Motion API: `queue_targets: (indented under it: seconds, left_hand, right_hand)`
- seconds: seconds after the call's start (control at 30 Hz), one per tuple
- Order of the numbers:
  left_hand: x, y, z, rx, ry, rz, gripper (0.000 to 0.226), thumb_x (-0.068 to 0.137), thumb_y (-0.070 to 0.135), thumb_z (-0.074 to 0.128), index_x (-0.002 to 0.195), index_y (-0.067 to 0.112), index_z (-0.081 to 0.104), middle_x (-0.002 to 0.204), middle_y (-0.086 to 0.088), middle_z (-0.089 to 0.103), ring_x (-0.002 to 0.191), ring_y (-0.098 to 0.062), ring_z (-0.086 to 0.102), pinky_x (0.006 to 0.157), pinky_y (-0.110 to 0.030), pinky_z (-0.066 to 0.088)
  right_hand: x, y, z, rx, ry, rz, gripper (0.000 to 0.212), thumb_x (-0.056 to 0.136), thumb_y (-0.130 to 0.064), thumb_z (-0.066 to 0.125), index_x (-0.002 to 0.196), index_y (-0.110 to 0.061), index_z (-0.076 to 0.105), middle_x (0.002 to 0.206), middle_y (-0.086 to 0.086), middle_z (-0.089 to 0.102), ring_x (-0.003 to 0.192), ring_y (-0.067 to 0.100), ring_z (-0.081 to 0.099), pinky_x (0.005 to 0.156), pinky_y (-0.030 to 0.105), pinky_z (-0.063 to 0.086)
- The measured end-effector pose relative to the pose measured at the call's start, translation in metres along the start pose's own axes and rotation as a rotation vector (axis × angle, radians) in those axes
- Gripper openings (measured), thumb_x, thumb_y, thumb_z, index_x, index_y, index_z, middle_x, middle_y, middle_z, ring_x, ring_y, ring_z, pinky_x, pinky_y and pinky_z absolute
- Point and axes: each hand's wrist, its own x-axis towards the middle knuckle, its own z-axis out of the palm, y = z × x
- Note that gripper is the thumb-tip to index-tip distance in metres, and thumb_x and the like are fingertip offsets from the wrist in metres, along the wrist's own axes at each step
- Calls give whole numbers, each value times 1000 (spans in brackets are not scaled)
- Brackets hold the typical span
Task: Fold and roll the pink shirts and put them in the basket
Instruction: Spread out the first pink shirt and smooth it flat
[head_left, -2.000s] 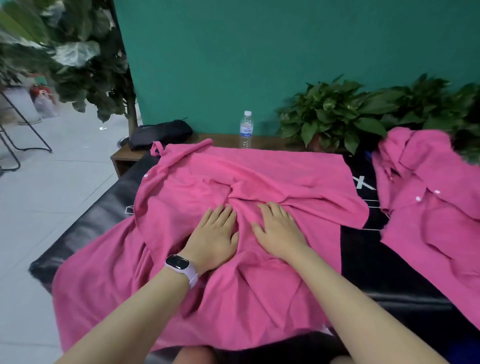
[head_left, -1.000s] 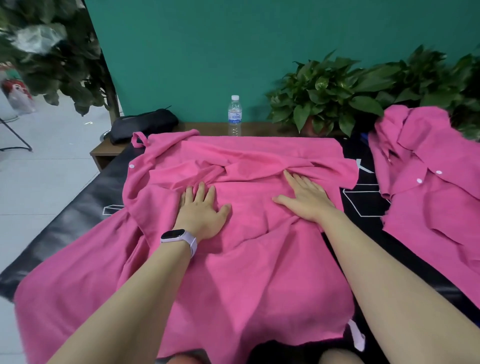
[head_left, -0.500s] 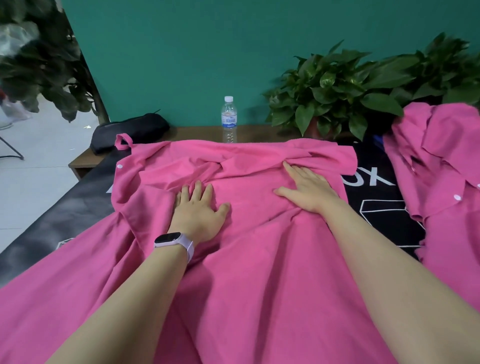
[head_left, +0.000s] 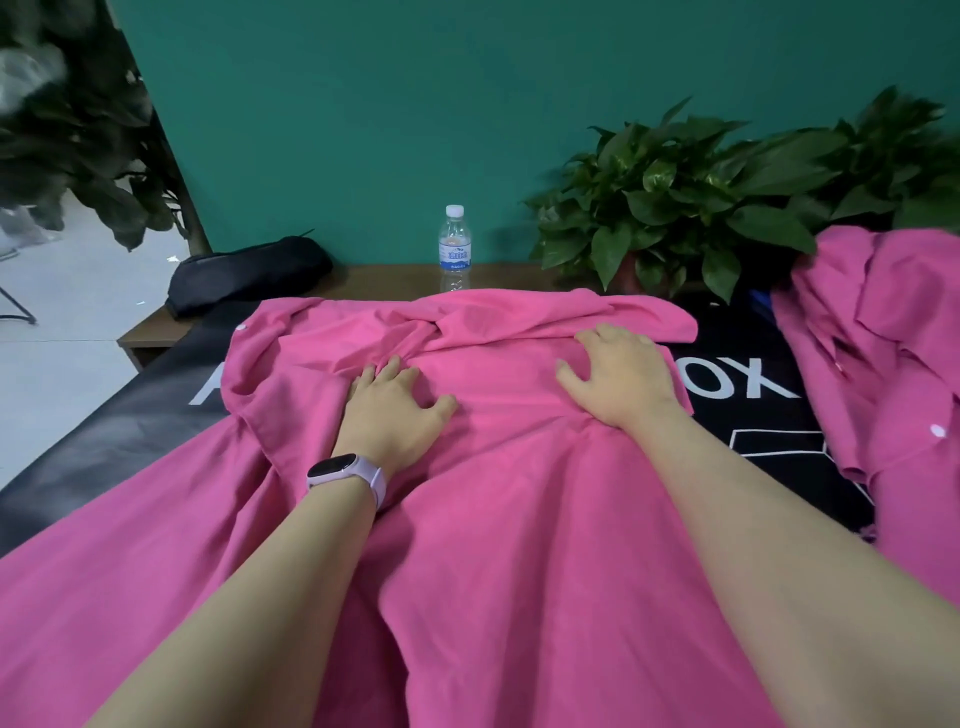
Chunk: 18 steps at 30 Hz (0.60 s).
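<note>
Teal wall (head_left: 467, 104); wooden shelf (head_left: 384, 280) along it; pale tiled floor (head_left: 57, 332) at left

Pink shirt (head_left: 519, 519): lower hem running off the bottom and left frame edges, and covering part of the white lettering (head_left: 748, 379) on the black mat (head_left: 130, 415), so the word is not reading whole. Second pink shirt (head_left: 883, 364): being cut by the right edge at mid-right; water bottle (head_left: 454, 249): base sitting hidden behind the shirt's far fold, label print too small to read. Large plant (head_left: 67, 130), upper left: leaves blurring and running out of frame.
</note>
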Motion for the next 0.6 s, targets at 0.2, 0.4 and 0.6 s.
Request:
queue_targets:
  seconds: [0.2, 0.4, 0.6]
  left_hand:
    - [-33, 7, -36, -559, 124, -12, 39, 81, 25, 60, 115, 9, 71, 135, -10, 59, 130, -27, 49, 111, -29, 32]
    - [-108, -3, -76, -785, 280, 134, 31, 80, 1, 50, 97, 16, 72, 105, 6, 71, 105, -9, 64, 95, -22, 47]
    - [-184, -91, -104, -223, 153, -56, 48, 97, 24, 44, 138, 1, 51, 147, -18, 47, 139, -31, 40, 115, -34, 27]
  right_hand:
    - [-67, -61, -22, 181, -66, 332, 67, 103, -54, 27, 153, -10, 32, 145, 17, 50, 133, 35, 46, 110, 50, 34]
    - [-152, -109, -52, 129, -16, 180, 73, 101, -61, 17, 160, -18, 23, 164, 7, 29, 154, 25, 15, 125, 49, -2]
    - [-219, -151, -72, 298, -164, 31, 71, 102, -62, 23, 162, -23, 16, 168, 4, 17, 155, 20, 10, 126, 42, 4]
